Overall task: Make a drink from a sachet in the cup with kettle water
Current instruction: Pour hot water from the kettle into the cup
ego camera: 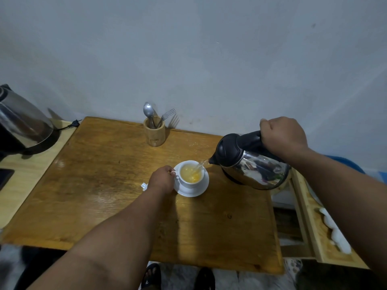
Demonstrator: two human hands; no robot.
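Observation:
A white cup [191, 182] stands on a white saucer [195, 191] in the middle of the wooden table [104, 185]. Yellow liquid fills much of the cup. My left hand [162, 180] pinches the cup's handle from the left. My right hand [281, 133] grips the black handle of a steel kettle [255, 166], which is tilted left with its spout over the cup's rim. A thin stream of water runs from the spout into the cup. A small white scrap [144, 186], perhaps the torn sachet, peeks out behind my left wrist.
A bamboo holder [154, 131] with a spoon and a fork stands at the back by the wall. A second steel kettle [23, 124] sits on a base at the far left, its cord trailing onto the table. A wooden tray [326, 233] lies to the right.

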